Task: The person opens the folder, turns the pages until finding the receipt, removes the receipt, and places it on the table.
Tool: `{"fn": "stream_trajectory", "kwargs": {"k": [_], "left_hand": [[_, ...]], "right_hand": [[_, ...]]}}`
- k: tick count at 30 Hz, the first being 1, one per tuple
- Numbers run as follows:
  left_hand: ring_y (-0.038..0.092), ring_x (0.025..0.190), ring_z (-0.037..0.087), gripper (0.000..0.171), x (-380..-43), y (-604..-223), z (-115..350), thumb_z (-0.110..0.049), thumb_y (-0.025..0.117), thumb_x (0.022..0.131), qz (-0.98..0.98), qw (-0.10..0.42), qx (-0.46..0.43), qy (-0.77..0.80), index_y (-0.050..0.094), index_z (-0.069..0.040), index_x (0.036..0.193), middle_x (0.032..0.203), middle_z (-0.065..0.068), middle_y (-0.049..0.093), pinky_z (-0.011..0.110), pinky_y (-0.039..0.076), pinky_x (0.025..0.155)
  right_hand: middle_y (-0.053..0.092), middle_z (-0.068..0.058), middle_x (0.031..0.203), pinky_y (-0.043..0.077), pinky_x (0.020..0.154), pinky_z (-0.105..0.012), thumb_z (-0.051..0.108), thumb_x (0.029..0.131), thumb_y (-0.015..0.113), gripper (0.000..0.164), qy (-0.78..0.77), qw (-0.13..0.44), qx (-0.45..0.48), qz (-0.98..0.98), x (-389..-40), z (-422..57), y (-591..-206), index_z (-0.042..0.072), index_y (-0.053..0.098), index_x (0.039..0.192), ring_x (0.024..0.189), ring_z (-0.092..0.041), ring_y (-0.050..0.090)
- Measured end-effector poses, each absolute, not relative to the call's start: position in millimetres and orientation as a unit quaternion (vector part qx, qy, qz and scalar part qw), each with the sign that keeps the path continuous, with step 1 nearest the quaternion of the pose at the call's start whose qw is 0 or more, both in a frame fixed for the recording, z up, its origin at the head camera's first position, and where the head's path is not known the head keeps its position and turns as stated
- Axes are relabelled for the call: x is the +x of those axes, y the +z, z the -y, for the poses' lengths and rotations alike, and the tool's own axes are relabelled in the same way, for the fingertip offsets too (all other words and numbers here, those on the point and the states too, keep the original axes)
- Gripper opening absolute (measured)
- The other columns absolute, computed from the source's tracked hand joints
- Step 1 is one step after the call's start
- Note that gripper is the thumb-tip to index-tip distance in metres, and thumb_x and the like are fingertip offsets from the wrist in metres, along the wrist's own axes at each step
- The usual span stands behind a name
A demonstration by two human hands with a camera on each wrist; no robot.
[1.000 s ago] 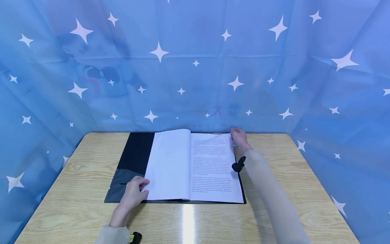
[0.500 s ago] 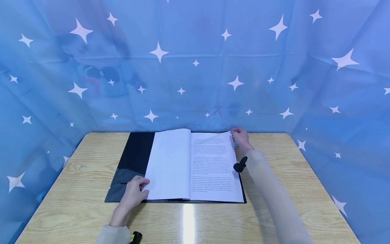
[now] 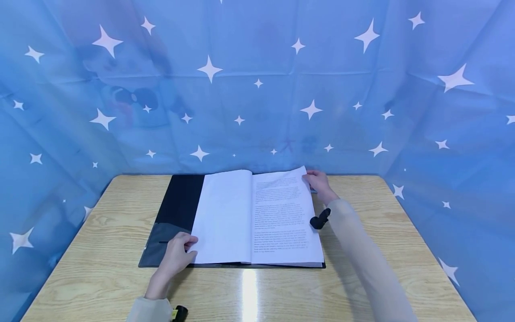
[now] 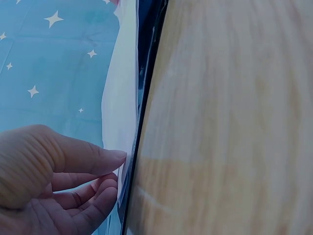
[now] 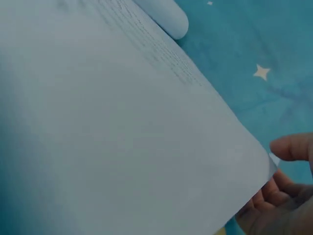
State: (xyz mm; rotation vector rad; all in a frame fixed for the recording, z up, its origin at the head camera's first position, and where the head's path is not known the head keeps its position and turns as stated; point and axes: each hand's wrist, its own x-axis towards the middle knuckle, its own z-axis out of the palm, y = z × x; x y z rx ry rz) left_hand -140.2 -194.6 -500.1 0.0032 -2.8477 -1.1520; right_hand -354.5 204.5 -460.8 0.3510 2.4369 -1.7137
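Note:
An open black document folder [image 3: 183, 197] with white sheets lies at the table's far side. Its left page [image 3: 221, 219] is blank; the right page [image 3: 281, 214] carries printed lines, its far outer corner raised. My right hand [image 3: 318, 181] holds that page by the outer edge near the corner. In the right wrist view the thumb is at the page's edge and the other fingers are partly hidden behind the sheet. My left hand [image 3: 176, 254] rests at the left page's near outer edge, thumb and bent fingers apart, fingertips touching the paper.
The folder lies on a light wooden table [image 3: 96, 250], near its far edge. Behind it hangs a blue curtain [image 3: 249, 112] with white stars. A black wrist camera [image 3: 320, 219] on the right sleeve overlaps the right page's edge.
The right page's far corner has risen, and its outer edge has come up off the folder. My right hand has shifted slightly rightward and nearer. The left hand has stayed put.

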Motion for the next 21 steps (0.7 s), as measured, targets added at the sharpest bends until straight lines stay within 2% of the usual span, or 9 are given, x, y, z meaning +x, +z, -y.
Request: {"fn": "stream_trajectory", "kwargs": {"k": [9, 17, 21], "left_hand": [[0.054, 0.081, 0.021, 0.024, -139, -500, 194, 0.007, 0.068, 0.072, 0.926, 0.036, 0.001, -0.376, 0.068, 0.006, 0.095, 0.096, 0.012, 0.058, 0.037, 0.051, 0.074], [0.054, 0.081, 0.021, 0.024, -139, -499, 194, 0.007, 0.068, 0.072, 0.926, 0.035, 0.001, -0.375, 0.067, 0.006, 0.095, 0.096, 0.012, 0.058, 0.038, 0.051, 0.075], [0.054, 0.082, 0.021, 0.024, -139, -500, 194, 0.007, 0.068, 0.072, 0.926, 0.036, 0.000, -0.376, 0.067, 0.006, 0.096, 0.096, 0.012, 0.058, 0.038, 0.050, 0.075]], "right_hand": [[0.049, -0.019, 0.123, 0.041, 0.074, -0.030, 0.019, 0.095, 0.048, 0.045, -0.573, 0.101, 0.103, -0.807, -344, -202, -450, -0.003, 0.042, 0.133, 0.088, -0.020, 0.049], [0.050, -0.019, 0.121, 0.042, 0.080, -0.035, 0.017, 0.095, 0.049, 0.045, -0.597, 0.116, 0.086, -0.790, -333, -201, -442, -0.004, 0.040, 0.133, 0.083, -0.016, 0.052], [0.053, -0.013, 0.112, 0.041, 0.076, -0.032, 0.017, 0.095, 0.049, 0.042, -0.598, 0.124, 0.084, -0.787, -329, -202, -440, -0.003, 0.041, 0.131, 0.079, -0.013, 0.050]]}}
